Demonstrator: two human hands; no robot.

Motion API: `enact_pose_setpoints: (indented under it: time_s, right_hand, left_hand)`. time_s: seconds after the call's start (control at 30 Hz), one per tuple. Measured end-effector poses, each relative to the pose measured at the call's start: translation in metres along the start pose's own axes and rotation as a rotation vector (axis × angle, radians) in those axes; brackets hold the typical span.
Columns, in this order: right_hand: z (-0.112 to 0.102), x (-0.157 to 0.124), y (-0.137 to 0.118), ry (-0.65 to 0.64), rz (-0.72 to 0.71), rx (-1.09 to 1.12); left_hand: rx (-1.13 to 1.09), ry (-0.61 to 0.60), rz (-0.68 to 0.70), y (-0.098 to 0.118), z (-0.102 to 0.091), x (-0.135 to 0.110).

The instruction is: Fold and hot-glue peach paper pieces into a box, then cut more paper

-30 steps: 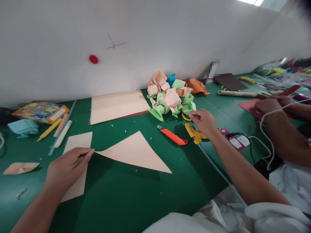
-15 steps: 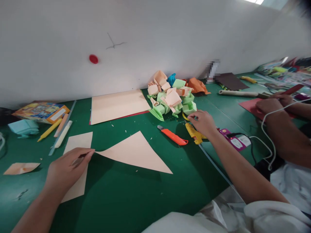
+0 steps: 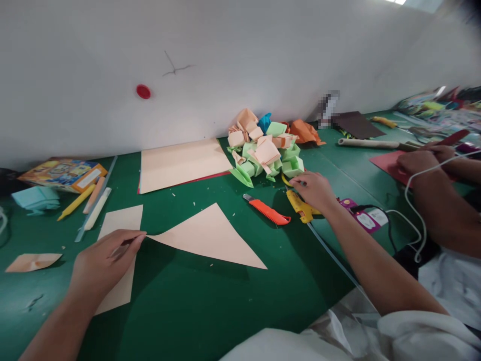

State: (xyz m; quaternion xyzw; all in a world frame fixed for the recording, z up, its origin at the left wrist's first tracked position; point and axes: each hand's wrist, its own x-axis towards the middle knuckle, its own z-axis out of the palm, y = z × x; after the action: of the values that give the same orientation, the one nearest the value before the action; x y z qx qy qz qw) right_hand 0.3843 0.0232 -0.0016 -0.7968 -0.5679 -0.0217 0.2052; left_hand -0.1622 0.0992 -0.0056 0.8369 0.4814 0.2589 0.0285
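Note:
A peach triangle of paper (image 3: 214,233) has its left corner pinched in my left hand (image 3: 101,265). The sheet is slightly bent, and its far right point reaches over the table. Under that hand a peach paper strip (image 3: 122,220) lies flat. My right hand (image 3: 313,190) has thumb and finger drawn together at a yellow curved piece (image 3: 286,180); whether anything is gripped there is hidden. Just below it lies a yellow glue gun (image 3: 300,206). Left of the glue gun is an orange box cutter (image 3: 268,210) with its blade tip showing.
Folded paper pieces (image 3: 266,150) are heaped by the wall. Peach sheets (image 3: 184,165) lie stacked at the back. Glue sticks or markers (image 3: 77,202) and a colourful box (image 3: 62,173) are at left. At right, a co-worker's hands (image 3: 421,165) are over red paper, beside a purple power strip (image 3: 363,215).
Hardly anything differs. My right hand has shifted very slightly left at the yellow curved piece; my left hand keeps its pinch on the paper triangle.

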Motion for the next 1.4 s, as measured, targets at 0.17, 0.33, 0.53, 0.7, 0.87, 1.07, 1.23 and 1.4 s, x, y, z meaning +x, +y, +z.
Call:
enact_pose_setpoints:
  time_s: [0.17, 0.33, 0.53, 0.7, 0.87, 1.07, 1.23, 1.4]
  right_hand:
    - [-0.003, -0.001, 0.002, -0.007, 0.007, 0.037]
    - [-0.004, -0.003, 0.0, -0.022, -0.002, 0.053]
    - [-0.005, -0.002, -0.001, -0.034, 0.005, 0.041]
    - [-0.006, -0.001, -0.003, -0.032, 0.022, 0.04]
    - [-0.007, -0.002, -0.006, -0.012, 0.044, 0.048]
    - [-0.019, -0.006, -0.01, 0.036, 0.042, 0.11]
    - [-0.042, -0.038, -0.047, 0.031, -0.045, 0.187]
    - [-0.042, -0.1, -0.115, -0.17, -0.27, 0.33]
  left_hand:
    - [-0.016, 0.004, -0.001, 0.002, -0.001, 0.001]
    - [0.016, -0.004, -0.019, 0.001, 0.0, 0.002]
    - [0.012, 0.008, 0.006, 0.0, -0.001, 0.001]
    - [0.005, 0.019, 0.013, 0.001, 0.0, 0.002]
    - [0.013, 0.016, 0.0, 0.002, -0.001, 0.002]
    - [0.009, -0.025, -0.03, 0.006, -0.004, 0.003]
    - [-0.029, -0.014, -0.005, 0.006, -0.003, 0.002]
    - [-0.053, -0.065, -0.016, 0.002, -0.005, 0.002]
